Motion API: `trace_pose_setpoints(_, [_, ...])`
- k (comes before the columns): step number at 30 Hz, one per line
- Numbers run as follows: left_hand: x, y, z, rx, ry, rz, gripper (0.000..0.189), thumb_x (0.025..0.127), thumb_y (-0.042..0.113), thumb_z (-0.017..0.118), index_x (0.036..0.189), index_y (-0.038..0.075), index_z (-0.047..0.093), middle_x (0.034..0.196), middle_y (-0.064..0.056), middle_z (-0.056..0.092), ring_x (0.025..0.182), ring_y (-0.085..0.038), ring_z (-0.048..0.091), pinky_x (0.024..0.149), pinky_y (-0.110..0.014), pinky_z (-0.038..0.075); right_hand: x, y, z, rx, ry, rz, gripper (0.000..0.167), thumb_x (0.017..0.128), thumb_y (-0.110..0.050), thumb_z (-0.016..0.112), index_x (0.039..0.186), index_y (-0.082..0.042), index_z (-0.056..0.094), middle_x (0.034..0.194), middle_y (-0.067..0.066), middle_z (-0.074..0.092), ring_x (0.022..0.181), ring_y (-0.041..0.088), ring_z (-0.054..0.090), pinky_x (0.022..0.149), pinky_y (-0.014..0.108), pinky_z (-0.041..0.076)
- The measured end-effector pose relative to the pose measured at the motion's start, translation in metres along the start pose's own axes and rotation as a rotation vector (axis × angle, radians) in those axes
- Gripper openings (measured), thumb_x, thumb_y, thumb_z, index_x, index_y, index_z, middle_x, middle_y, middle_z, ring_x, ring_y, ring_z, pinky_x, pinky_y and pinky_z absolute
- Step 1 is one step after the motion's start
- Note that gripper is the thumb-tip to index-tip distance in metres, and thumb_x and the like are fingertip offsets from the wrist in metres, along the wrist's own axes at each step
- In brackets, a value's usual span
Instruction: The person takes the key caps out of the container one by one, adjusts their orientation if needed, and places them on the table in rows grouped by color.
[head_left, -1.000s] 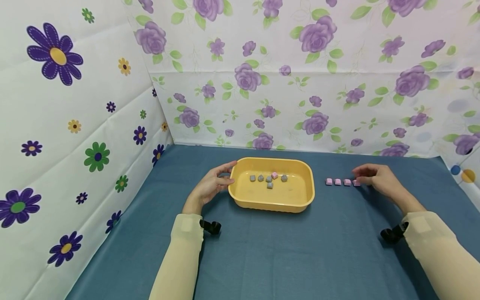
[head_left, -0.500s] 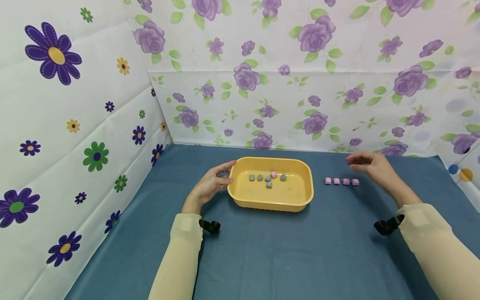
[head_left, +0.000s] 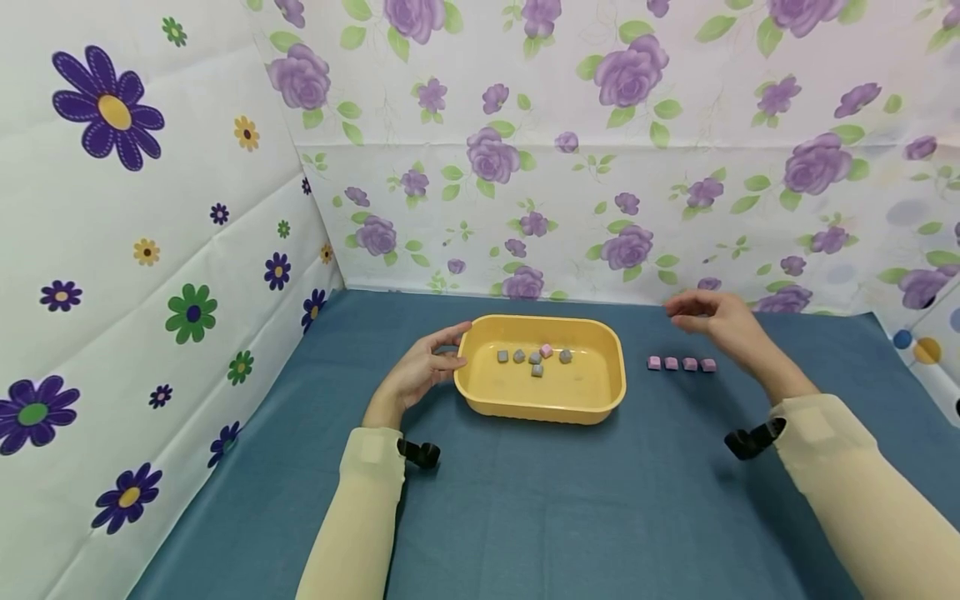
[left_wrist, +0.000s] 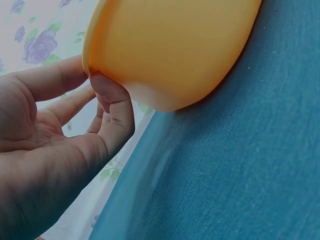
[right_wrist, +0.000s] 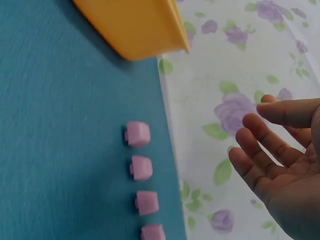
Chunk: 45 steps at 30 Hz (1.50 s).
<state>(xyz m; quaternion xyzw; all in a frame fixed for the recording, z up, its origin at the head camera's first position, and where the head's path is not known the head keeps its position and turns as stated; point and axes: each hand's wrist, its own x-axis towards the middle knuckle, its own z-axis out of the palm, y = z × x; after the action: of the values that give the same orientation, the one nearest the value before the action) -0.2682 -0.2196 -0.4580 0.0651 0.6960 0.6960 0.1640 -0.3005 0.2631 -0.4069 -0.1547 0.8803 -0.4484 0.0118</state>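
Observation:
My left hand (head_left: 416, 369) holds the left end of a yellow plastic tub (head_left: 540, 412); in the left wrist view the bent thumb lies against the outer wall (left_wrist: 165, 55), under the rim. Inside the tub sit several small grey blocks (head_left: 537, 371) and one pink block (head_left: 546, 350). To its right, several small pink blocks (head_left: 671, 364) form a straight row on the cloth. Behind and above that row hovers my right hand (head_left: 716, 317). Its fingers are loosely bent and apart, with nothing between them in the right wrist view.
A blue cloth (head_left: 555, 517) covers the table. White flowered sheets hang behind it (head_left: 450, 208) and along the left side (head_left: 97, 333). Each wrist carries a small black camera, one on the left (head_left: 423, 455) and one on the right (head_left: 746, 443).
My right hand has let go of the rightmost pink block, lifted, and moved left over the row. The row stays put. My left hand has stayed on the tub.

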Motion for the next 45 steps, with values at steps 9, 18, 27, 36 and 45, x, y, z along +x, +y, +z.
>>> trace_pose_setpoints(9, [0.001,0.0,0.0,-0.008,-0.001,-0.006,0.066,0.101,-0.002,0.063,0.16,0.02,0.044,0.132,-0.012,0.042,0.115,-0.034,0.057,0.086,-0.032,0.056,0.007,-0.017,0.01,0.033,0.01,-0.033,0.03,0.105,-0.021,0.065,0.129,-0.003,0.069,0.119,0.008,0.069,0.1,0.01,0.065,0.082,0.019,0.054])
trace_pose_setpoints(18, [0.0,0.002,0.002,-0.021,0.003,-0.014,0.065,0.102,-0.003,0.062,0.16,0.02,0.044,0.133,-0.014,0.042,0.115,-0.036,0.055,0.084,-0.031,0.056,0.013,-0.027,0.023,0.081,-0.028,-0.05,0.03,0.105,-0.018,0.065,0.13,-0.001,0.068,0.124,0.016,0.066,0.105,0.023,0.064,0.08,0.023,0.056])
trace_pose_setpoints(27, [-0.001,0.002,0.001,-0.014,0.007,-0.015,0.066,0.101,-0.002,0.062,0.16,0.021,0.045,0.133,-0.013,0.042,0.116,-0.04,0.054,0.083,-0.031,0.056,0.02,-0.036,0.038,0.1,-0.056,-0.07,0.029,0.105,-0.016,0.065,0.129,0.0,0.068,0.123,0.019,0.066,0.102,0.019,0.065,0.08,0.025,0.057])
trace_pose_setpoints(36, [0.001,-0.002,0.0,-0.009,0.003,-0.001,0.065,0.101,-0.002,0.063,0.16,0.02,0.045,0.131,-0.014,0.042,0.108,-0.034,0.054,0.082,-0.031,0.056,0.025,-0.045,0.05,0.134,-0.106,-0.054,0.033,0.106,-0.015,0.063,0.135,0.0,0.064,0.129,0.021,0.065,0.102,0.012,0.064,0.083,0.026,0.056])
trace_pose_setpoints(45, [0.001,-0.001,0.0,-0.007,0.005,-0.002,0.065,0.101,-0.002,0.062,0.16,0.02,0.045,0.133,-0.016,0.041,0.106,-0.032,0.054,0.08,-0.03,0.055,0.028,-0.054,0.058,0.138,-0.116,-0.046,0.032,0.105,-0.013,0.065,0.133,0.002,0.065,0.126,0.021,0.066,0.11,0.038,0.063,0.083,0.025,0.056])
